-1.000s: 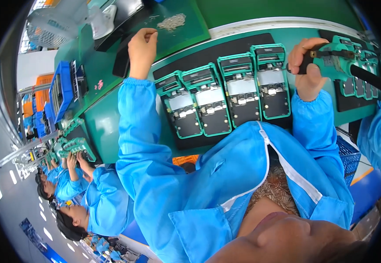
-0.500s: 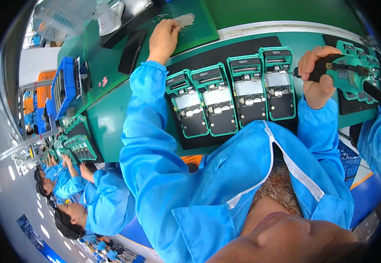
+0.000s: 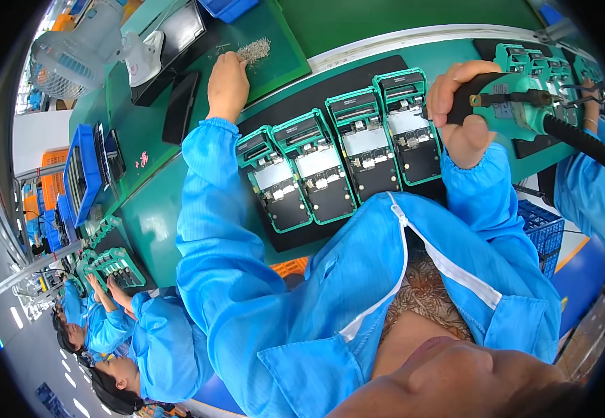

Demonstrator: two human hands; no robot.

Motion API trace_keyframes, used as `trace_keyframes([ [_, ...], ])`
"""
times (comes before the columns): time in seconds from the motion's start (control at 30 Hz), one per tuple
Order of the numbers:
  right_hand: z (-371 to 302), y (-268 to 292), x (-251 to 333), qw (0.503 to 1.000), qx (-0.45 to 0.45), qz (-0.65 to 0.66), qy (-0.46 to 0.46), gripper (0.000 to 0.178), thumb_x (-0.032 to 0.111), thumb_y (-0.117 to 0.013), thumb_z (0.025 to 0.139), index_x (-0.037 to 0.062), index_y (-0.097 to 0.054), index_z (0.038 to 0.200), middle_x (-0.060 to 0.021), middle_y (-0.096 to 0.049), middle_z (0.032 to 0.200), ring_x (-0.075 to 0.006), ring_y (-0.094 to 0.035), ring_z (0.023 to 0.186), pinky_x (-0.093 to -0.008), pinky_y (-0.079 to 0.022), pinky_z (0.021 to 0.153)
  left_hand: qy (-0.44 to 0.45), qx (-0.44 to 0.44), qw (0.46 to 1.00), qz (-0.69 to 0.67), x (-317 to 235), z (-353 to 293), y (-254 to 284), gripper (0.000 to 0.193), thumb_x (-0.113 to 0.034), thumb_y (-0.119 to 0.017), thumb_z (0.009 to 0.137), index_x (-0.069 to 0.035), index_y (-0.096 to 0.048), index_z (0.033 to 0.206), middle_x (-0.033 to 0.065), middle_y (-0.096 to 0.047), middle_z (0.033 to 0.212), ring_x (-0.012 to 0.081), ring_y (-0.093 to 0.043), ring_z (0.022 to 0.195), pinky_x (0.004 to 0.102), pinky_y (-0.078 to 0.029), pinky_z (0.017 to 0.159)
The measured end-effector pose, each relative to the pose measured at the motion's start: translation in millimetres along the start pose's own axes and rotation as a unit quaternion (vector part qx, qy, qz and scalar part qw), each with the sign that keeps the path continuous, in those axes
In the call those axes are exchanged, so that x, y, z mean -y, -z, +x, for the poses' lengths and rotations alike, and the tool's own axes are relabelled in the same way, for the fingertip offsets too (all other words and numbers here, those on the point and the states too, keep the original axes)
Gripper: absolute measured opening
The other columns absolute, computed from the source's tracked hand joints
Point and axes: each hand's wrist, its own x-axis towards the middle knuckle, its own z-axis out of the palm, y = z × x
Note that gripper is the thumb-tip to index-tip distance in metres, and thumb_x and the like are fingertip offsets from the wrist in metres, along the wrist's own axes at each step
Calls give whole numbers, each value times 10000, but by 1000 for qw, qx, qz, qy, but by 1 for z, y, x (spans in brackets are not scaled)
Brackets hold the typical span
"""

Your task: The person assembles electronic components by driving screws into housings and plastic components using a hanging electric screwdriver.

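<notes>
At the far left of the bench, my left hand (image 3: 228, 85) has its fingers bent and drawn together at the near edge of a pile of small silvery screws (image 3: 255, 50) on a green mat. What its fingertips hold, if anything, is hidden. My right hand (image 3: 464, 104) is wrapped round the black grip of a green electric screwdriver (image 3: 508, 104) with a thick black cable. The tool lies beside a row of several green-framed device housings (image 3: 367, 150), open, with white panels and metal parts inside. These lie on a black mat (image 3: 288, 240) before me.
A clear plastic fan (image 3: 69, 63) and a black slab (image 3: 180, 108) are at left, beyond pink bits (image 3: 142, 161) and a blue tray (image 3: 83, 167). More green housings (image 3: 536, 63) lie right. Co-workers in blue (image 3: 166, 341) sit left; a blue crate (image 3: 543, 237) stands low right.
The whole view has shifted, so the bench and both hands appear farther left. Both hands keep nearly the same places relative to the screws and the housings.
</notes>
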Motion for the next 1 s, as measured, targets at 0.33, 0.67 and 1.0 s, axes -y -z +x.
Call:
trace_keyframes([
  [0.33, -2, -11, 1, 996, -61, -55, -23, 464, 333, -736, 741, 59, -439, 968, -54, -516, 611, -102, -489, 489, -227, -396, 406, 39, -79, 992, -94, 13, 0, 5, 73, -83, -494, 870, -11, -485, 874, 236, -543, 856, 432, -534, 848, 462, -425, 705],
  [0.67, 11, -21, 30, 997, -42, 41, -59, 615, 467, -728, 727, 26, -420, 1026, -62, -530, 633, -97, -498, 501, -212, -398, 430, -6, -33, 957, -287, -110, -29, 92, 179, 4, -468, 890, 10, -578, 1031, 75, -564, 806, 119, -516, 624, 260, -450, 579],
  [1.0, -2, -50, 32, 989, -25, 122, -74, 557, 334, -768, 701, 9, -437, 1010, -55, -550, 657, -79, -524, 549, -204, -411, 471, -83, 127, 926, -346, -194, -98, 55, 104, -7, -610, 784, -1, -580, 883, 172, -597, 803, 347, -599, 704, 385, -475, 607],
])
